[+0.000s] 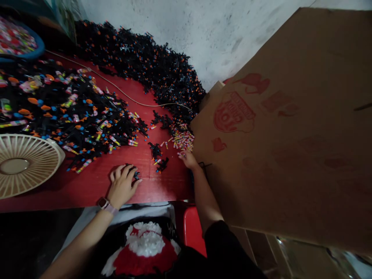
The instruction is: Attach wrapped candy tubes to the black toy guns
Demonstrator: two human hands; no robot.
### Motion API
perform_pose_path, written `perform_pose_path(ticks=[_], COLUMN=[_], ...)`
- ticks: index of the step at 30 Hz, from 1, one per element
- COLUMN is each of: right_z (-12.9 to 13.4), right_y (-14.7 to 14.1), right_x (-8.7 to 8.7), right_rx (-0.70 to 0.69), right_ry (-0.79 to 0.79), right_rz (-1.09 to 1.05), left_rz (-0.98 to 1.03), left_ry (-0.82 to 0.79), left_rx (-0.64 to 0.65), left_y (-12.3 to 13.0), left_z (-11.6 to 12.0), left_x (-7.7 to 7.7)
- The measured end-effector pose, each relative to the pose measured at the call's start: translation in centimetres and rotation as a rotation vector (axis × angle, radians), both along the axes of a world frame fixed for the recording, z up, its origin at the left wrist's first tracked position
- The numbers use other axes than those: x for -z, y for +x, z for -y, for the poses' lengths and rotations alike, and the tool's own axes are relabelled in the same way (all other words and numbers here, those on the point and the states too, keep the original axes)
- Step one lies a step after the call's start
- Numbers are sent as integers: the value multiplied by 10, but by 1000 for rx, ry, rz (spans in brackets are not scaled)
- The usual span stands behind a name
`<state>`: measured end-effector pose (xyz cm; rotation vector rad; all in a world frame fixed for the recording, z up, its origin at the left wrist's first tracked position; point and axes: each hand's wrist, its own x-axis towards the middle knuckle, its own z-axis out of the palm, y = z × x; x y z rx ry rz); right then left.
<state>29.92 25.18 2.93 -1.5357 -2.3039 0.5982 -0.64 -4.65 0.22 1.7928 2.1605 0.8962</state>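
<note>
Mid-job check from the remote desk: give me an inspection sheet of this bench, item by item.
surface: red tabletop, pieces scattered across it
job's things: black plastic pieces with orange and blue bits, heaped by the wall; striped wrapped sticks
clutter: cream fan guard; blue basin; red-printed cardboard sheet
grips: left hand cupped over black pieces; right hand beside the sticks
cables: thin pale cable across the tabletop
surroundings: white wall

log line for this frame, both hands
left hand: on black plastic piece | right hand: at striped wrapped pieces | surface: red table
</note>
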Motion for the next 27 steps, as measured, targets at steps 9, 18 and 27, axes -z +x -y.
perform_pose_path(ticks=[9, 18, 27], right_z=[32, 96, 109], right_y=[-14, -104, -132], right_x=[9, 41, 18], right_rx=[77, 127, -48], right_ry=[24, -77, -131], right_rz=[-9, -22, -3], left_rz=[13, 33, 53], left_ry=[8, 6, -28], left_rx=[-2, -56, -68], left_y=[1, -1, 2], left_z=[0, 2, 7], left_x=[1, -2, -11])
